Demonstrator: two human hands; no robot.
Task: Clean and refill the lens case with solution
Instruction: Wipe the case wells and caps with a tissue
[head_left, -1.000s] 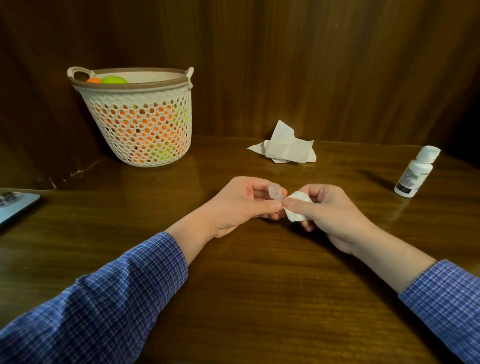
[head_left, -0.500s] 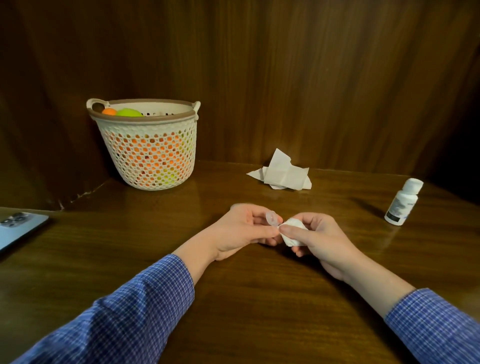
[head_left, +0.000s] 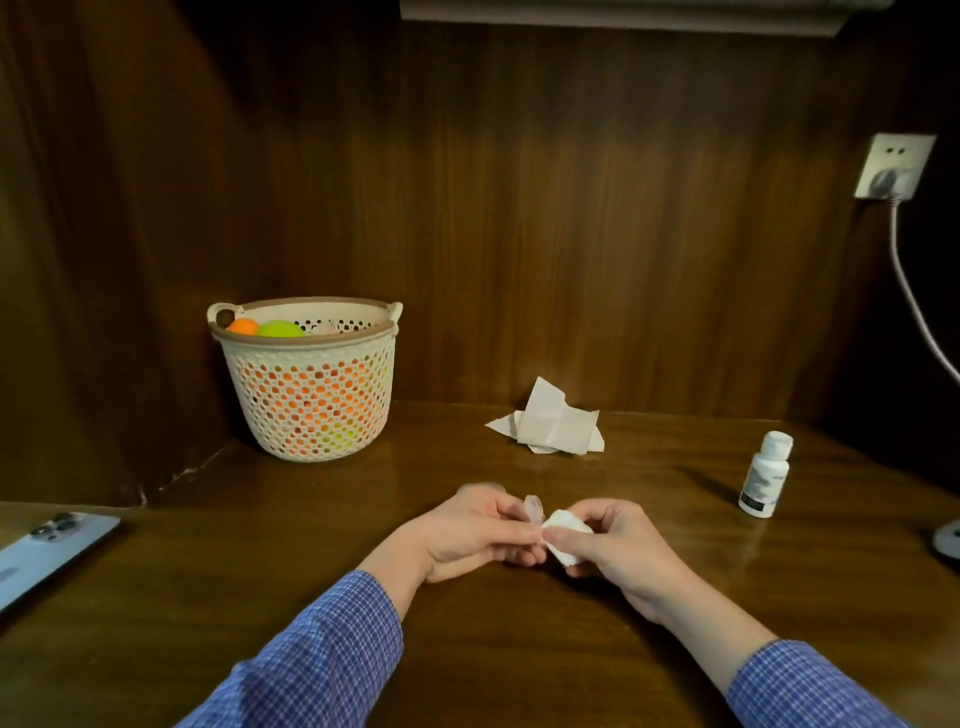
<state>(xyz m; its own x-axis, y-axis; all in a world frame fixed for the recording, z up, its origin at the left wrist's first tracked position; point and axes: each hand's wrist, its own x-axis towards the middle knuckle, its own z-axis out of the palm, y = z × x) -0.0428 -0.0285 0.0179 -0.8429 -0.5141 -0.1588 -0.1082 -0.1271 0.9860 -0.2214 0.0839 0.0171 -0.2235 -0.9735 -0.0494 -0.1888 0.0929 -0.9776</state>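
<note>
Hands meet over the middle of the desk (head_left: 519, 649), near its front edge: the left hand (head_left: 470, 530) pinches a small translucent lens case (head_left: 534, 508) between thumb and fingers, while the right hand (head_left: 618, 545) is clenched around a wad of white tissue (head_left: 565, 532) pressed against the case. Both sleeves are blue check. Grip and contact match the view of 0.5 s ago; the 2 hands stay joined at the same spot on the wood.

What differs is the framing. The head camera has tilted upward since the earlier frame, so hands, basket and bottle all sit lower in the view, and a wall socket (head_left: 891, 165) with a plugged-in cable (head_left: 906, 291) now shows at the upper right, along with a pale strip at the top edge.

On the desk, nothing has shifted: the perforated cream basket (head_left: 306, 395) holding orange and green balls stands at the back-left corner, a crumpled tissue (head_left: 553, 427) lies by the back edge, the white solution bottle (head_left: 764, 475) stands upright, capped, toward the right edge, and a phone (head_left: 47, 551) lies at the left edge.
</note>
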